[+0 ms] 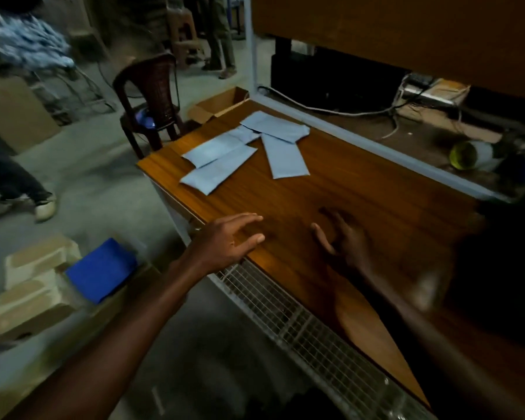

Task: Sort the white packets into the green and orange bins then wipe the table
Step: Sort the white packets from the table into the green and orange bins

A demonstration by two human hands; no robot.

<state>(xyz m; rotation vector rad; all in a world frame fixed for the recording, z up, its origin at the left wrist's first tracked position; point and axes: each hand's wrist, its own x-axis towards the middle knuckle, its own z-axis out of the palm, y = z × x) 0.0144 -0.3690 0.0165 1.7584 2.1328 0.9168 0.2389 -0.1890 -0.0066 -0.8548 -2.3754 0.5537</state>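
Head view shows both hands, left hand (229,237) and right hand (343,237), with fingers spread wide and holding nothing above the near desk (361,189), so sorting seems unstarted; next, reach far-left for the white packets (243,147).

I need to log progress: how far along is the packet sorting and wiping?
Nothing looks done: the white packets lie in a loose pile on the table. Left hand and right hand hover empty over it. Sorting and wiping remain; bins aren't clearly visible.
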